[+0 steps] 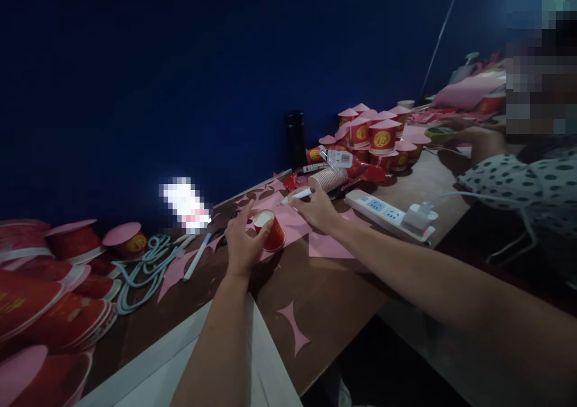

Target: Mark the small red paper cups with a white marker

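My left hand grips a small red paper cup that stands upside down on a sheet of pink paper on the brown table. My right hand holds a white pen just beyond the cup, its tip pointing left over the pink paper. Both forearms reach in from the bottom of the view.
A white power strip lies to the right. Further back sit a stack of paper cups on its side, a pile of red cups with pink lids and a black bottle. Red cups, blue-green scissors and pink scraps lie left. Another person's dotted sleeve is at right.
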The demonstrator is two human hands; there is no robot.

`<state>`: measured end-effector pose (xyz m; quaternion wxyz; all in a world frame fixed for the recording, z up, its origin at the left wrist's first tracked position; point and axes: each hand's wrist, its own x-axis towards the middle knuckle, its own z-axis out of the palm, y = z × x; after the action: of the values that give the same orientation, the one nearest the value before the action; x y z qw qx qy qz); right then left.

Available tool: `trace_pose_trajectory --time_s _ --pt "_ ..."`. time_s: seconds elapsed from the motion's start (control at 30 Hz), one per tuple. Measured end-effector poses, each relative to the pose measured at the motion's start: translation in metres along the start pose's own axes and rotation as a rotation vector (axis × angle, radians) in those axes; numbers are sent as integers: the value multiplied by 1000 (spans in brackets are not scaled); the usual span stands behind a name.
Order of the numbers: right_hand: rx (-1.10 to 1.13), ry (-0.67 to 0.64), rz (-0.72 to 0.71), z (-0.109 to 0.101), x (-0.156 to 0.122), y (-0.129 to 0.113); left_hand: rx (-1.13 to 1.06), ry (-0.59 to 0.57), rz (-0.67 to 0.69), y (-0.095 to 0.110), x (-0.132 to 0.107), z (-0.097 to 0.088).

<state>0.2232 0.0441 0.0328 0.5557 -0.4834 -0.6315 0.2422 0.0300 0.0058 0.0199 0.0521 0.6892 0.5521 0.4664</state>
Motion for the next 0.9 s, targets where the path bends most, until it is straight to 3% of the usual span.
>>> trace_pose_trajectory --time_s 0.1,0.23,0.6,0.9 --pt "115 9 63 13 -3 2 -10 5 10 -2 0 1" --pt "105 60 63 21 -15 10 -13 14 33 -3 -2 2" --pt "25 -59 44 16 -24 8 -14 57 84 -8 -7 6" --pt "-56 -31 48 15 -20 11 -66 19 127 -2 -10 9"
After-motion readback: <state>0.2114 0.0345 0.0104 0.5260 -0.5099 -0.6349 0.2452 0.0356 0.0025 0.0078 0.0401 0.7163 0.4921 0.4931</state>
